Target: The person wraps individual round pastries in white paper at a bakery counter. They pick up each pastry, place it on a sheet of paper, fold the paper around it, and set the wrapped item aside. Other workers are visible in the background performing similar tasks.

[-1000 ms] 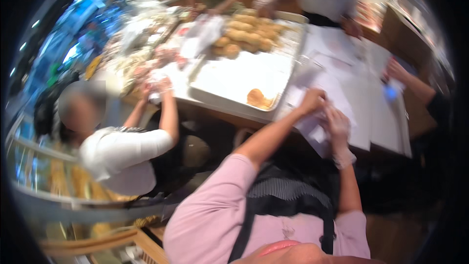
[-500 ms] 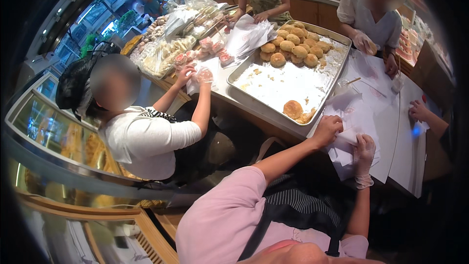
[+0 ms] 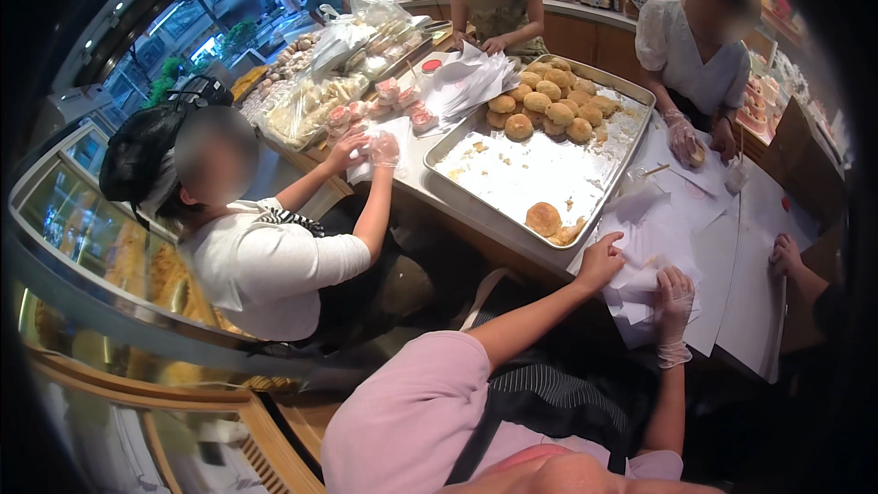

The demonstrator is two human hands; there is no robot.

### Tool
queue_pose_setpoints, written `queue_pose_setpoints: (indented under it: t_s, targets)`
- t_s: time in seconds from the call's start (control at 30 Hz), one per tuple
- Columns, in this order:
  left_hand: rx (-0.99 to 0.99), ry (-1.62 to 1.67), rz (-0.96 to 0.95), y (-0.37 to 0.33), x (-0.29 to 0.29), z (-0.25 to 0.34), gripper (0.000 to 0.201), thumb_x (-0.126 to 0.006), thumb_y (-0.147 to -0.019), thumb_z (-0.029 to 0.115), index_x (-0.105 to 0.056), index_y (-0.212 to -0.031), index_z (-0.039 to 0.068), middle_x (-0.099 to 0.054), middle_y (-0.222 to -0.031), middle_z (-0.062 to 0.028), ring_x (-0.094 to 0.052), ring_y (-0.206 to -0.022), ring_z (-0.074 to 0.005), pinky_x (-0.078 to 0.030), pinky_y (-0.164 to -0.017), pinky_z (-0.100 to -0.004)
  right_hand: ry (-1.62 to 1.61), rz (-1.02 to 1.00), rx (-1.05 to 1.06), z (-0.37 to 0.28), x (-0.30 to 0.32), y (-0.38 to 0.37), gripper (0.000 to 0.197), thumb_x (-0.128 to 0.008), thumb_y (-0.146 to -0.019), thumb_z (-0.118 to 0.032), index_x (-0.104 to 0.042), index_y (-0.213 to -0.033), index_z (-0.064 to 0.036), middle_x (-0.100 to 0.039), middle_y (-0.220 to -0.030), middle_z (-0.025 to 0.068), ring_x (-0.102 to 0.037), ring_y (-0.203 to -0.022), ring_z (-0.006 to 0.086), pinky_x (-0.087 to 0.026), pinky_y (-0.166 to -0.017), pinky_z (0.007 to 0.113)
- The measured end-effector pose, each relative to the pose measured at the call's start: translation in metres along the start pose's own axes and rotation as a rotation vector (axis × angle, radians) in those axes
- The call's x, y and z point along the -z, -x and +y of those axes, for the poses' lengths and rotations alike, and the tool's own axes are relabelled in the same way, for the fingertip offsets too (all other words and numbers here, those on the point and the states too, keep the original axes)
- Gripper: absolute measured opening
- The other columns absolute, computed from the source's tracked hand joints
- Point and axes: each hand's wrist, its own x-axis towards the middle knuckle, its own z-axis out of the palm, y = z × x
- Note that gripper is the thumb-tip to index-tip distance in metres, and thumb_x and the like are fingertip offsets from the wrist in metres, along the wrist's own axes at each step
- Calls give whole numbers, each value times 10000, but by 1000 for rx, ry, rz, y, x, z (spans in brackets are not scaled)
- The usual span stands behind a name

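Note:
White paper sheets or bags (image 3: 651,220) lie in a loose, overlapping pile on the counter in front of me. My bare left hand (image 3: 601,262) is at the pile's left edge, its fingers apart and touching or just beside the paper. A clear glove covers my right hand (image 3: 675,300), whose fingers are bent over a folded white paper (image 3: 640,285). A small tan patch shows at that paper's upper edge; I cannot make out what it is. Beyond my left hand, one round golden pastry (image 3: 542,219) sits in the near corner of a large metal tray (image 3: 512,204).
Several round pastries (image 3: 560,96) are heaped at the tray's far end. At left, a co-worker's gloved hand (image 3: 384,148) handles paper beside red-and-white packages (image 3: 389,91). Another gloved hand (image 3: 683,139) holds a pastry at right. A further person's hand (image 3: 785,254) rests at the right edge.
My left hand has moved slightly left and down, its fingers spreading from a closed grip on the paper. My right hand has shifted slightly down and left. The right-hand co-worker's pastry is lower, near the counter.

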Motion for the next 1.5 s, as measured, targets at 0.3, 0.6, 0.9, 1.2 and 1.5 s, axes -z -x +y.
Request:
queue_pose_setpoints:
  t_s: [0.3,0.6,0.9,1.2,1.5]
  targets:
    - [-138,-362,-208,-17,-1,10,484,-625,-714,140,-621,-1189,50,-693,-911,-177,-673,-824,-303,-528,-773,-365,-7,-45,33,1,9,2,423,-600,-798,-74,-543,-1216,-39,-571,-1247,151,-529,-1182,339,-385,-1009,473]
    - [-180,-273,-149,-99,-45,11,210,-739,-746,171,-717,-914,47,-685,-798,-135,-650,-728,-271,-490,-667,-359,10,14,44,-1,-3,4,390,-644,-808,-155,-578,-1182,-65,-598,-1232,106,-541,-1167,315,-393,-982,465]
    - [-771,-352,-280,-33,-36,33,108,-707,-749,107,-725,-854,89,-665,-757,-96,-651,-701,-283,-516,-622,-358,-226,136,-110,-10,1,-2,332,-657,-761,-48,-642,-1092,-41,-614,-1101,110,-569,-1050,326,-455,-905,419]
    - [-988,-658,-188,-8,-47,34,37,-619,-781,105,-610,-791,71,-597,-715,-71,-631,-670,-257,-509,-590,-359,-542,242,-365,-13,-4,-4,400,-550,-842,59,-591,-1232,-18,-573,-1277,145,-578,-1132,287,-471,-957,358]
    - [-570,-343,-50,15,-24,20,409,-716,-733,5,-575,-1117,12,-604,-1015,-177,-624,-915,-335,-510,-785,-393,-465,174,-262,-5,-5,0,350,-567,-769,73,-684,-1070,-63,-668,-1060,120,-606,-1048,319,-470,-929,395]
